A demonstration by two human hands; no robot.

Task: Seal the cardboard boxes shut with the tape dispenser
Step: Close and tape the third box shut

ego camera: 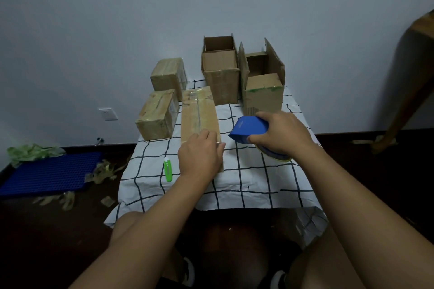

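While boxes point(220, 70) crowd the checked tablecloth point(258, 178), tape scraps point(103, 171) litter the floor point(47, 241).

left hand point(199, 156) rests on long box point(199, 112) | right hand point(283, 135) grips blue tape dispenser point(249, 128)

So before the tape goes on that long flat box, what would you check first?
1. Tape dispenser in hand: ok, the right hand grips it.
2. Long flat box held steady: ok, the left hand rests on its near end.
3. Its flaps closed: ok, the top lies flat, with tape along the seam already.
4. Free tape end ready to stick: cannot tell, the hand hides the roll.
5. Path clear: ok, the green cutter lies beside the box, apart from it.
6. Other boxes ready: not ok, the two tall boxes at the back stand open.
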